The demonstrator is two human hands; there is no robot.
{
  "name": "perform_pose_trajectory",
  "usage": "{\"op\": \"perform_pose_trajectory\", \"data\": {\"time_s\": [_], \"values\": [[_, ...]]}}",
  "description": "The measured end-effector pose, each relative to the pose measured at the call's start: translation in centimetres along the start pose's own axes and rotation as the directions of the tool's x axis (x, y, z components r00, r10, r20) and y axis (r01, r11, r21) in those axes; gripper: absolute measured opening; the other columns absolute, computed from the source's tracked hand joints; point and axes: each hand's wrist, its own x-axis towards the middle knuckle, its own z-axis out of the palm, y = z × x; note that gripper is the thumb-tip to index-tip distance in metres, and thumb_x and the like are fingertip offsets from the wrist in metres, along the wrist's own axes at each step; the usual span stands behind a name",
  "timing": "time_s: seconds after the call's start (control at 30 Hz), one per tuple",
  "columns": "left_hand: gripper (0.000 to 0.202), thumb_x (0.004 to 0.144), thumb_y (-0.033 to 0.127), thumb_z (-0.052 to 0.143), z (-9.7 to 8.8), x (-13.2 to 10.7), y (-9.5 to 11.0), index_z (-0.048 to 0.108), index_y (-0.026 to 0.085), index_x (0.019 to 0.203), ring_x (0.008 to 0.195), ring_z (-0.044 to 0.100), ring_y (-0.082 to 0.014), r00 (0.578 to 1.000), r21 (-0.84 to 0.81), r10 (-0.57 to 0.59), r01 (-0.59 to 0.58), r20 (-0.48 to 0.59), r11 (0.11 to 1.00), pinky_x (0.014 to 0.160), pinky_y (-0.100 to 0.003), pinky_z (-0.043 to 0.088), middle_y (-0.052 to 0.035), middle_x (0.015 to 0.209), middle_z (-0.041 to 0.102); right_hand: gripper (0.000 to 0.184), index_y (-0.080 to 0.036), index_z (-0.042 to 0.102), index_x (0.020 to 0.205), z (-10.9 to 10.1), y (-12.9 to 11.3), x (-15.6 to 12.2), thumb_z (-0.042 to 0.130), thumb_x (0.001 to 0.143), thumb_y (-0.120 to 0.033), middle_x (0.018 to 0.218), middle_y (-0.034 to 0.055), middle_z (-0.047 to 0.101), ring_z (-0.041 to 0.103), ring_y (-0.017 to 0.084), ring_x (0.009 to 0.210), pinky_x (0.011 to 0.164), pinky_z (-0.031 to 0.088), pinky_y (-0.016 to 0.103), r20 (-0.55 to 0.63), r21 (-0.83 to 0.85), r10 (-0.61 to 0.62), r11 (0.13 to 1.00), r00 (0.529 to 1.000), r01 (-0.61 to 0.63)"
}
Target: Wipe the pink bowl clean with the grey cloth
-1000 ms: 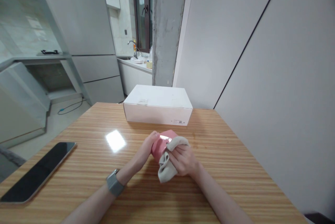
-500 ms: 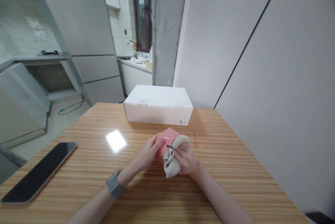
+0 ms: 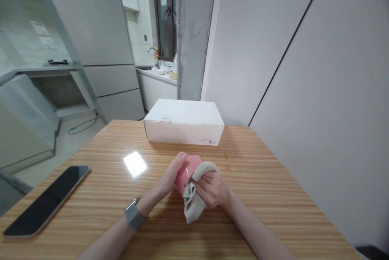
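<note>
My left hand (image 3: 170, 175) grips a glossy pink object (image 3: 187, 169) with flat, angled sides, its fingers along the left and far edge. What kind of object it is I cannot tell, since hands and cloth cover much of it. Bunched in my right hand (image 3: 212, 189) is a pale grey cloth (image 3: 193, 205), pressed against the object's right side; one corner hangs down toward me. Both hands are just above the wooden table (image 3: 261, 195), in front of a white box (image 3: 184, 130).
A black-screened phone or tablet (image 3: 47, 199) lies at the table's left edge. Behind the table stand a refrigerator (image 3: 106, 41), a concrete pillar (image 3: 194, 33) and a sink counter (image 3: 158, 79). White wall panels (image 3: 328, 102) run along the right side.
The pink object has tilted and shifted slightly left and toward me. My left fingers have moved to its far edge. My right hand and the cloth have slid down and left.
</note>
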Motion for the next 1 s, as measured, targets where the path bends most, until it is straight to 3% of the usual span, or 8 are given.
{"op": "perform_pose_trajectory", "data": {"time_s": [0.1, 0.3, 0.43, 0.57, 0.7, 0.8, 0.87, 1.0], "values": [[0.037, 0.082, 0.049, 0.054, -0.3, -0.3, 0.3, 0.066, 0.015, 0.086, 0.096, 0.058, -0.0226, 0.999, 0.125, 0.03, -0.033, 0.028, 0.992, 0.093, -0.034, 0.041, -0.0048, 0.095, 0.069, 0.032, -0.008, 0.064, 0.085, 0.2, 0.0, 0.0, 0.033, 0.09, -0.014, 0.067, 0.0099, 0.064, 0.056, 0.018, 0.06, 0.065, 0.049, 0.032, 0.0, 0.054, 0.032, 0.998, 0.999, -0.032], [0.043, 0.09, 0.049, 0.039, 0.1, -1.1, 1.5, 0.065, 0.013, 0.09, 0.088, 0.06, -0.0212, 0.989, 0.305, 0.099, -0.129, 0.111, 0.944, 0.083, -0.034, 0.045, -0.0058, 0.093, 0.07, 0.038, -0.014, 0.061, 0.079, 0.0, 0.3, -0.4, 0.028, 0.094, -0.027, 0.064, 0.007, 0.061, 0.055, 0.017, 0.057, 0.062, 0.046, 0.031, -0.012, 0.083, 0.133, 0.988, 0.991, -0.132], [0.037, 0.088, 0.046, 0.047, 0.5, -1.5, 1.6, 0.063, 0.016, 0.103, 0.104, 0.057, -0.0219, 0.986, 0.183, 0.129, -0.147, 0.107, 0.972, 0.094, -0.032, 0.041, -0.0058, 0.11, 0.067, 0.041, -0.017, 0.059, 0.079, 0.0, 0.5, -0.9, 0.028, 0.093, -0.041, 0.064, 0.0063, 0.061, 0.056, 0.018, 0.058, 0.06, 0.045, 0.033, -0.07, 0.027, 0.284, 0.959, 0.956, -0.283], [0.038, 0.083, 0.038, 0.058, 0.4, -1.4, 0.8, 0.058, 0.021, 0.117, 0.121, 0.047, -0.0212, 0.978, -0.012, 0.121, -0.121, 0.172, 0.993, 0.103, -0.03, 0.034, -0.0043, 0.129, 0.058, 0.041, -0.015, 0.058, 0.082, -0.2, 0.8, -1.3, 0.026, 0.093, -0.038, 0.067, 0.0084, 0.062, 0.057, 0.02, 0.061, 0.058, 0.046, 0.036, -0.121, -0.001, 0.352, 0.935, 0.928, -0.354], [0.027, 0.082, 0.04, 0.055, 0.0, -0.6, 0.1, 0.062, 0.018, 0.095, 0.087, 0.059, -0.0169, 0.987, -0.163, 0.037, -0.011, 0.158, 0.987, 0.079, -0.027, 0.045, -0.0024, 0.094, 0.067, 0.038, -0.013, 0.061, 0.081, -0.6, 0.7, -0.9, 0.03, 0.093, -0.032, 0.067, 0.0097, 0.064, 0.057, 0.019, 0.061, 0.061, 0.048, 0.035, -0.068, -0.03, 0.224, 0.974, 0.972, -0.227], [0.041, 0.086, 0.051, 0.041, -0.3, -0.2, 0.2, 0.06, 0.017, 0.074, 0.07, 0.057, -0.0155, 0.993, -0.094, -0.013, 0.024, 0.114, 0.995, 0.07, -0.028, 0.045, -0.0012, 0.072, 0.063, 0.033, -0.013, 0.062, 0.076, -0.6, 0.3, -0.2, 0.032, 0.09, -0.014, 0.063, 0.0076, 0.063, 0.056, 0.016, 0.057, 0.063, 0.05, 0.031, -0.014, -0.034, 0.013, 0.999, 1.0, -0.014], [0.042, 0.085, 0.053, 0.043, -0.6, -0.1, 0.4, 0.062, 0.017, 0.074, 0.076, 0.058, -0.018, 0.994, 0.036, -0.001, -0.003, 0.109, 0.999, 0.076, -0.03, 0.045, -0.0026, 0.076, 0.066, 0.033, -0.014, 0.061, 0.072, -0.4, 0.1, 0.1, 0.033, 0.089, -0.009, 0.062, 0.0064, 0.062, 0.055, 0.015, 0.055, 0.063, 0.05, 0.03, -0.008, -0.022, -0.063, 0.998, 0.998, 0.063], [0.032, 0.082, 0.045, 0.054, -0.8, -0.4, 1.0, 0.068, 0.017, 0.083, 0.093, 0.057, -0.0213, 0.987, 0.174, 0.052, -0.079, 0.152, 0.982, 0.092, -0.032, 0.039, -0.0046, 0.094, 0.069, 0.033, -0.012, 0.061, 0.074, -0.1, 0.0, 0.3, 0.032, 0.089, -0.013, 0.066, 0.0094, 0.064, 0.059, 0.017, 0.06, 0.066, 0.051, 0.031, -0.044, 0.05, -0.024, 0.998, 0.999, 0.026]]}}
